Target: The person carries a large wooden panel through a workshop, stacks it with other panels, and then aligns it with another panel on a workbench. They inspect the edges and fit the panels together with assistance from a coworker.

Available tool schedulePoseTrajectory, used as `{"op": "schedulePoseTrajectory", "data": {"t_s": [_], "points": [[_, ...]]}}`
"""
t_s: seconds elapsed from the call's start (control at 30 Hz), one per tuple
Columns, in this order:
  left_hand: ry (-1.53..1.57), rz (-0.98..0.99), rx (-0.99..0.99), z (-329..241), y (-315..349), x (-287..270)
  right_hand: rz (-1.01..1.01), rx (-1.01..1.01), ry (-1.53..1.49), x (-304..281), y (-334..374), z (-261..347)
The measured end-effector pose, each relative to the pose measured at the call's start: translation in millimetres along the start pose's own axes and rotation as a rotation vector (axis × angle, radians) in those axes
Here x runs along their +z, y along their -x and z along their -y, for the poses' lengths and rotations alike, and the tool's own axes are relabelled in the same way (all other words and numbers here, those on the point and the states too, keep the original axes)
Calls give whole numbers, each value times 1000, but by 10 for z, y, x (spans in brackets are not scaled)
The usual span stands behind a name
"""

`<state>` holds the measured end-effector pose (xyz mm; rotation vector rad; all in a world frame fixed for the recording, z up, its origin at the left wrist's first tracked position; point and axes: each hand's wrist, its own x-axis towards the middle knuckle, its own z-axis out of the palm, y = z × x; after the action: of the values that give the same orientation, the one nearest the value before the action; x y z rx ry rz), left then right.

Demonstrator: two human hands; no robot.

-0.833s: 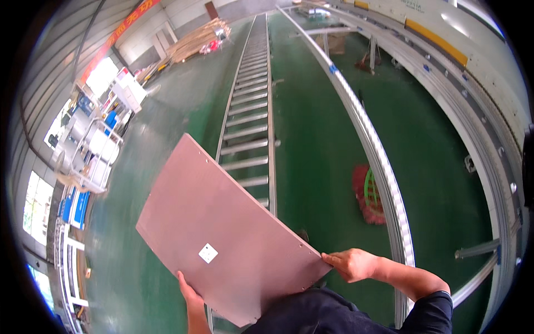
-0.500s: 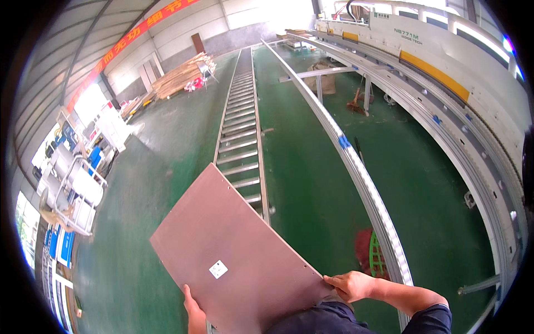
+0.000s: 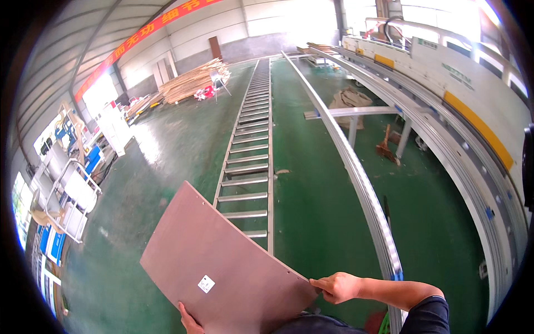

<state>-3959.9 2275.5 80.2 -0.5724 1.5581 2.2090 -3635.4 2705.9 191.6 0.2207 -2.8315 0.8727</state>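
Observation:
A flat mauve-brown board (image 3: 222,261) with a small white square label (image 3: 206,284) on its face is held tilted in front of my body. Small holes run along its upper right edge. My left hand (image 3: 189,320) grips the lower left edge, its fingers partly hidden at the frame's bottom. At the right corner, my right hand (image 3: 337,287) is closed on the edge with the forefinger stretched along it. The board's near end is cut off by the lower border.
A roller conveyor track (image 3: 245,150) runs away over the green floor (image 3: 311,211). To its right stand a long metal rail (image 3: 356,172) and a long white machine (image 3: 467,83). A broom (image 3: 385,147) is under the frame. Stacked planks (image 3: 192,82) lie far left, a metal-framed cart (image 3: 69,195) nearer.
The board has shifted slightly left and down in the picture, still in both hands. The track and machine appear from a point farther along, and the green basket has nearly slid out below.

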Motion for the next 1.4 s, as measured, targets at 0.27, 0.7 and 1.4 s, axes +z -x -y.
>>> {"op": "schedulePoseTrajectory", "data": {"t_s": [0.27, 0.7, 1.4], "points": [[4, -22, 123, -15, -1946, 2910, 23, 50, -21, -1493, -1649, -2624], [-283, 43, -7, -649, -5079, 8431, -67, 191, -129, -3294, -3843, -7056], [-297, 21, 100, -860, -9881, 16147, -149, 367, -253, -6909, -7941, -13831]]}}
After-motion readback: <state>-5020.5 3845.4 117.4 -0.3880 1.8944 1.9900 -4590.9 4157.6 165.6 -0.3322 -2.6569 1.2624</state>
